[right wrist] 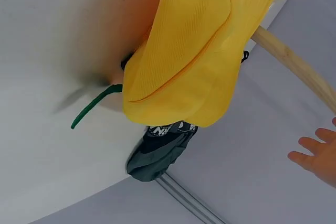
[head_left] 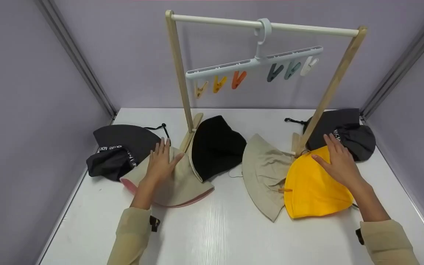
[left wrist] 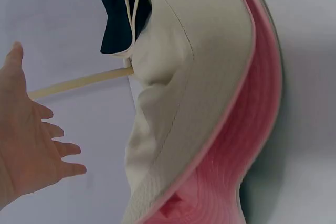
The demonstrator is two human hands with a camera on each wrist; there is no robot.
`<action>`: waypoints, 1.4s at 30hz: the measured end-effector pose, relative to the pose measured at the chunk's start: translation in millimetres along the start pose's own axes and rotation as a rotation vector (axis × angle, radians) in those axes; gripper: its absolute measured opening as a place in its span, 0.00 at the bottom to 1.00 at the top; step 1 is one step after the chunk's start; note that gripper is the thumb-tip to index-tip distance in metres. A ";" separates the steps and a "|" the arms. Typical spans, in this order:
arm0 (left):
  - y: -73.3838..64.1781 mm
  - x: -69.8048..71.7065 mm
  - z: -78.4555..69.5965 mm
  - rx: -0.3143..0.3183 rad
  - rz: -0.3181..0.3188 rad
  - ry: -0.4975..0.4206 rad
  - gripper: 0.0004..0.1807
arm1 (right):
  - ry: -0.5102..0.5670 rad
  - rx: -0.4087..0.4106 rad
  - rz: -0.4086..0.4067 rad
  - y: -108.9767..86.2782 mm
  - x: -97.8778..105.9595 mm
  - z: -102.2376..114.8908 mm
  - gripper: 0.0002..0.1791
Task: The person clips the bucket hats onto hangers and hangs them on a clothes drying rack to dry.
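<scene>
My left hand (head_left: 159,165) is spread with straight fingers above a beige bucket hat (head_left: 188,187) with a pink lining. In the left wrist view, a gap shows between that hand (left wrist: 34,145) and the hat (left wrist: 205,40). Over the yellow hat (head_left: 315,191) hovers my right hand (head_left: 341,167), its fingers extended and holding nothing. The right wrist view shows the yellow hat (right wrist: 194,51) apart from the fingers. Between these lie a black hat (head_left: 217,147) with a pale edge and a plain beige hat (head_left: 265,173), which the yellow one partly overlaps.
A wooden rack (head_left: 331,88) stands at the back of the white table (head_left: 212,235). From its rail hangs a light-blue hanger (head_left: 226,68) with several coloured clips. Dark grey hats with lettered bands and cords lie at the left (head_left: 131,136) and right (head_left: 359,141). Pale walls surround the table.
</scene>
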State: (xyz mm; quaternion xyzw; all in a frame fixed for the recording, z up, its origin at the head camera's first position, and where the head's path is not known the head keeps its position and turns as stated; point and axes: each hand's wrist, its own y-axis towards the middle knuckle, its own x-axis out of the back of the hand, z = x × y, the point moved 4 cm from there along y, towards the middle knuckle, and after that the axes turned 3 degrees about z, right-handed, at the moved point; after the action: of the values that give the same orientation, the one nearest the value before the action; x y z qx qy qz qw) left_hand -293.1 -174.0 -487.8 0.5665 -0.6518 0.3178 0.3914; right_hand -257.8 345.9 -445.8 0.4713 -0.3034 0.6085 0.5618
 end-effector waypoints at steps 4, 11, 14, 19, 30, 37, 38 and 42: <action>9.8 1.8 -2.4 0.020 -0.013 -0.332 0.42 | 0.171 -0.044 -0.023 9.1 4.8 5.3 0.42; 49.6 9.3 -1.1 0.066 -0.197 -0.897 0.32 | 0.446 -0.072 -0.132 28.3 14.2 11.1 0.40; 68.7 12.6 -1.1 0.100 -0.277 -1.094 0.31 | 0.543 -0.067 -0.162 37.4 20.4 16.6 0.39; 90.5 18.7 -2.3 0.135 -0.306 -1.185 0.30 | 0.636 -0.072 -0.194 44.3 36.2 37.7 0.37; 114.6 36.6 -28.3 0.091 -0.141 -1.032 0.34 | 0.656 -0.031 -0.256 48.7 45.5 54.0 0.33; 123.2 41.5 -49.2 0.071 -0.082 -1.003 0.35 | 0.630 -0.027 -0.295 51.3 43.7 54.7 0.30; 124.3 41.5 -51.5 0.069 -0.081 -0.999 0.35 | 0.630 -0.021 -0.300 51.4 43.7 54.9 0.30; 126.8 41.2 -56.1 0.063 -0.075 -0.996 0.35 | 0.629 -0.012 -0.315 52.7 43.6 55.1 0.30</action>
State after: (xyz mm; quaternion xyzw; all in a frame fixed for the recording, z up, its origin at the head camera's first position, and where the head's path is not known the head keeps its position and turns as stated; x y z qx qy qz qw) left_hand -412.0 -126.2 -420.6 0.6840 -0.7289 0.0141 0.0267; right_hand -292.8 304.0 -377.0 0.2985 -0.0429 0.6279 0.7174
